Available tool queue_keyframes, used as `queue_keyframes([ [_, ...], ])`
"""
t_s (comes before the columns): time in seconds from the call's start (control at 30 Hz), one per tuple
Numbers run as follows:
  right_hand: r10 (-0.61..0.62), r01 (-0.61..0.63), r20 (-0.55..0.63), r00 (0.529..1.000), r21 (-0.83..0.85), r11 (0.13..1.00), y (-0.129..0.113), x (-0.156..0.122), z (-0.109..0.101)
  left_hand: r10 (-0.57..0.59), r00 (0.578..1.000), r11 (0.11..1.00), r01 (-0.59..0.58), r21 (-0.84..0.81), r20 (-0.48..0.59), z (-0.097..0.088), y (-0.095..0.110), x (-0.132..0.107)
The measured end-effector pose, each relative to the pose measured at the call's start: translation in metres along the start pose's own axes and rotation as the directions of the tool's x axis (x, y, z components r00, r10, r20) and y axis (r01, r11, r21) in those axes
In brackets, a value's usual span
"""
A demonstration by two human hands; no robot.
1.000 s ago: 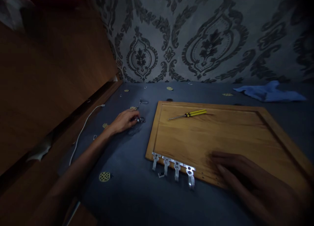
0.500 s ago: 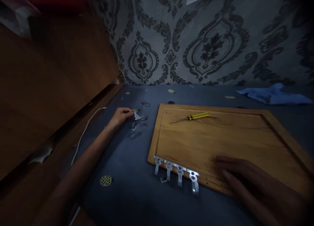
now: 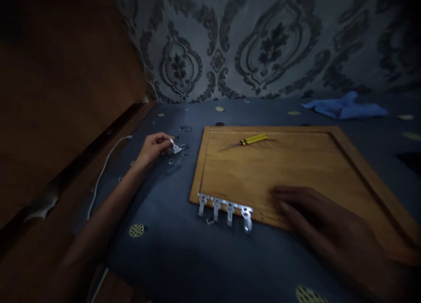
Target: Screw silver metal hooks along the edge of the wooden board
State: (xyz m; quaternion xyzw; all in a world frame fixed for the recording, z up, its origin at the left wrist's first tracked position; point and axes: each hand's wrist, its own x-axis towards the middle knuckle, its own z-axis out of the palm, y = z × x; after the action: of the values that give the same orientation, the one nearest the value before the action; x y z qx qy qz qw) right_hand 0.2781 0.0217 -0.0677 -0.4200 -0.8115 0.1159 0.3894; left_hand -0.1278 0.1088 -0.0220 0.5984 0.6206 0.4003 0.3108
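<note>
My left hand (image 3: 154,148) pinches a shiny metal hook (image 3: 176,148) with a flat, holed mounting plate, just above the dark blue patterned cloth. Beside it lie a few more metal hooks (image 3: 186,129), dim and partly hidden. My right hand (image 3: 315,211) hovers over or rests on the near part of a wooden board (image 3: 289,162), fingers stretched out, blurred at the tips and holding nothing. Several metal hooks (image 3: 230,212) stand in a row along the board's near left edge, their curved ends sticking out over it. A yellow-handled screwdriver (image 3: 254,139) lies on the board's far part.
A blue cloth (image 3: 345,106) lies crumpled at the back right. On the left, a white cable (image 3: 104,171) runs beside a wooden panel (image 3: 82,75). The patterned wall (image 3: 223,44) closes off the back. Small holes show along the board's near edge.
My left hand has lifted the hook off the group on the cloth, and the hook now shows more clearly. The whole view has shifted slightly. My right hand stays by the board's near edge.
</note>
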Motion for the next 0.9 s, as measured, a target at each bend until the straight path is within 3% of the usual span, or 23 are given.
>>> queue_keyframes([
  [0.17, 0.081, -0.083, 0.03, 0.996, 0.101, 0.991, -0.013, 0.005, -0.007, 0.1, 0.995, 0.994, -0.099, -0.056, 0.02, 0.018, 0.022, -0.023],
  [0.27, 0.11, -0.116, 0.062, 0.992, 0.094, 0.989, -0.016, 0.005, -0.008, 0.238, 0.971, 0.964, -0.239, 0.119, 0.018, 0.027, 0.031, -0.037],
  [0.47, 0.089, -0.094, 0.051, 0.995, 0.109, 0.99, -0.018, 0.004, -0.007, 0.556, 0.824, 0.702, -0.536, 0.47, 0.108, 0.036, 0.042, -0.057],
  [0.73, 0.042, -0.039, -0.013, 0.999, 0.154, 0.987, -0.028, 0.001, -0.009, 0.71, 0.663, 0.458, -0.691, 0.559, 0.237, 0.052, 0.074, -0.089],
  [0.83, -0.016, 0.019, -0.017, 1.0, 0.203, 0.979, -0.044, -0.003, -0.012, 0.736, 0.626, 0.447, -0.735, 0.51, 0.257, 0.058, 0.081, -0.107],
  [0.9, -0.078, 0.071, 0.018, 0.997, 0.271, 0.96, -0.057, -0.007, -0.013, 0.692, 0.681, 0.566, -0.718, 0.405, 0.24, 0.062, 0.082, -0.119],
])
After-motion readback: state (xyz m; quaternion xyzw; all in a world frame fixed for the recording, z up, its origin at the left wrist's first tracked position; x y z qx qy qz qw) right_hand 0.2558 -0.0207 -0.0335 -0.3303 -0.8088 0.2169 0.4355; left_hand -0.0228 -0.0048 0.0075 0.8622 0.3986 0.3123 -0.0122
